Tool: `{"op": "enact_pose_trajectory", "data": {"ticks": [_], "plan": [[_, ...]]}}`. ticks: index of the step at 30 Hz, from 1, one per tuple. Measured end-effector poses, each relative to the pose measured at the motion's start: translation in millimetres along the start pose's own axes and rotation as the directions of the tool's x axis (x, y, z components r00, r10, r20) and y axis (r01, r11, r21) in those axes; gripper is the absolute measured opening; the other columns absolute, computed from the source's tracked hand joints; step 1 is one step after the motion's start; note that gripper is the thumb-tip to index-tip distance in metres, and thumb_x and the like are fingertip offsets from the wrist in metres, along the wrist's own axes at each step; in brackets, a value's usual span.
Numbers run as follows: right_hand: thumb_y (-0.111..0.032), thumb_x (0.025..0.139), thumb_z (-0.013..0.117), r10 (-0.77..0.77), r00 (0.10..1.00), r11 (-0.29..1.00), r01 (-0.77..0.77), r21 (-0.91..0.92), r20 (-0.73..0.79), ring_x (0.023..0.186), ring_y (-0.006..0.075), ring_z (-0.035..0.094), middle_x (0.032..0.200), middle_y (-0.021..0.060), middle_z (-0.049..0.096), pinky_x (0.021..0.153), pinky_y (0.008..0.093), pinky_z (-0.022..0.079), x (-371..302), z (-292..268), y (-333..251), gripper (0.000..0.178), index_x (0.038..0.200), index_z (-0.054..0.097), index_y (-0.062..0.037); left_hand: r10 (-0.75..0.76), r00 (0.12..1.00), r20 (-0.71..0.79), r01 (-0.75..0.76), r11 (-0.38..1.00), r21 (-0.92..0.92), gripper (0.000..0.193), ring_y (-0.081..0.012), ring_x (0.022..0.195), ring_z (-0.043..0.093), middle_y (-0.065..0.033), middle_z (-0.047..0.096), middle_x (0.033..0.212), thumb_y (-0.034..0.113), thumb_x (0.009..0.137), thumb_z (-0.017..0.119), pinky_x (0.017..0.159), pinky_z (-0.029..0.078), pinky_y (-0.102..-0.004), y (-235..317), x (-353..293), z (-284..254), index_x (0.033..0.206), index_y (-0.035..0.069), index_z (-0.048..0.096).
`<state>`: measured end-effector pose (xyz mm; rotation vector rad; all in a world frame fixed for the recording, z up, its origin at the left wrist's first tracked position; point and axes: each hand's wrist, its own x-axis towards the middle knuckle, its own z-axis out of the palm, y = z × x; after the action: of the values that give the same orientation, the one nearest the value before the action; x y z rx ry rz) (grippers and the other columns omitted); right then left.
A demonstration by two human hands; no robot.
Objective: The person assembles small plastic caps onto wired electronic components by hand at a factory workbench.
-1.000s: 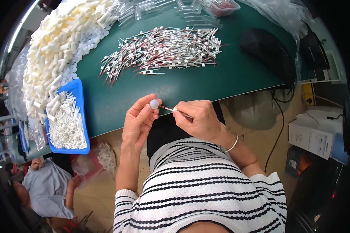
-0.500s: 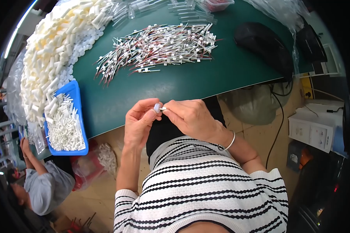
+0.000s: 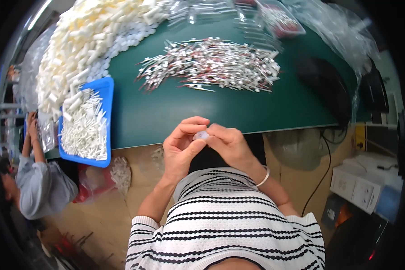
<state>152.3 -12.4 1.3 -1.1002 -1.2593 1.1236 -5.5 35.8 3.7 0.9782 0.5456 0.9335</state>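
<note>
Just off the table's near edge, my left hand [image 3: 181,147] pinches a small, translucent whitish cap [image 3: 202,135] between thumb and fingers. My right hand [image 3: 231,145] meets it from the other side, its thumb and fingertips closed against the cap. Whatever the right fingertips hold is hidden behind them. Beyond both hands, a heap of thin white sticks with small white pieces and reddish ends [image 3: 211,65] lies on the green table [image 3: 162,110]. To the left, a blue tray [image 3: 108,112] holds many short, thin white tubes [image 3: 86,130].
White cylinders [image 3: 74,51] are piled at the far left, beside round translucent caps [image 3: 132,36]. Clear tubes [image 3: 202,15] and a clear box [image 3: 297,30] are at the back. A black object [image 3: 324,85] lies at right. Another person [image 3: 45,184] sits at left.
The view has shifted, so the table things appear farther right. My fingertips have closed together around the cap; the small white piece that showed in my right fingers is now hidden.
</note>
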Motion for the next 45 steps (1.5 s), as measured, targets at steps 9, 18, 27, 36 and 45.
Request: {"op": "enact_pose_trajectory", "data": {"ticks": [9, 18, 27, 36, 45], "plan": [[-0.009, 0.095, 0.058, 0.216, 0.928, 0.853, -0.331, 0.404, 0.305, 0.087, 0.0102, 0.061, 0.091, 0.0048, 0.065, 0.076, 0.0228, 0.049, 23.9, -12.1, -22.0, 0.017, 0.107, 0.062, 0.0025, 0.368, 0.928, -0.055, -0.034, 0.231, 0.972, 0.013, -0.0152, 0.078, 0.065, -0.0076, 0.069, 0.086, 0.003, 0.087, 0.062, 0.070, 0.050, -0.0285, 118.7, 44.3, -123.3, 0.097, 0.003, 0.070], [-0.017, 0.097, 0.057, 0.193, 0.951, 0.860, -0.283, 0.424, 0.242, 0.082, 0.0134, 0.063, 0.095, 0.0125, 0.068, 0.076, 0.0268, 0.052, 18.4, -8.3, -8.9, 0.021, 0.107, 0.058, 0.0009, 0.046, 0.942, 0.331, -0.206, -0.701, 0.683, 0.003, -0.0261, 0.088, 0.055, -0.0085, 0.056, 0.083, 0.007, 0.078, 0.059, 0.077, 0.046, -0.0372, 149.7, 79.3, -232.6, 0.081, 0.007, 0.060], [-0.022, 0.100, 0.051, 0.053, 0.997, 0.858, -0.014, 0.514, -0.061, 0.086, 0.0177, 0.066, 0.100, 0.0153, 0.067, 0.078, 0.0302, 0.054, 46.5, 1.8, -18.3, 0.030, 0.119, 0.054, 0.0014, 0.182, 0.979, -0.091, -0.097, 0.810, 0.578, 0.013, -0.0083, 0.081, 0.057, -0.0028, 0.066, 0.089, -0.001, 0.084, 0.067, 0.073, 0.046, -0.0218, 51.3, 25.7, -54.3, 0.097, -0.002, 0.067], [-0.023, 0.100, 0.052, 0.016, 0.988, 0.853, 0.066, 0.517, -0.153, 0.086, 0.0160, 0.065, 0.099, 0.0150, 0.066, 0.080, 0.0289, 0.054, 35.2, -2.4, -6.1, 0.029, 0.117, 0.054, 0.0008, -0.012, 0.993, -0.114, 0.031, 0.985, 0.170, 0.020, -0.0087, 0.087, 0.060, -0.0051, 0.066, 0.098, 0.001, 0.089, 0.065, 0.080, 0.047, -0.0209, 9.0, 12.9, -16.3, 0.109, -0.003, 0.065], [-0.021, 0.095, 0.060, 0.028, 0.981, 0.945, 0.036, 0.324, -0.191, 0.075, 0.0061, 0.058, 0.083, 0.0049, 0.063, 0.064, 0.0198, 0.050, 24.7, 10.0, -5.8, 0.021, 0.102, 0.059, -0.0009, 0.235, 0.971, -0.038, -0.170, 0.797, 0.579, 0.017, -0.0132, 0.083, 0.057, -0.0046, 0.064, 0.088, -0.003, 0.082, 0.069, 0.073, 0.045, -0.0251, 15.4, 15.6, -11.7, 0.098, 0.000, 0.066]]}}
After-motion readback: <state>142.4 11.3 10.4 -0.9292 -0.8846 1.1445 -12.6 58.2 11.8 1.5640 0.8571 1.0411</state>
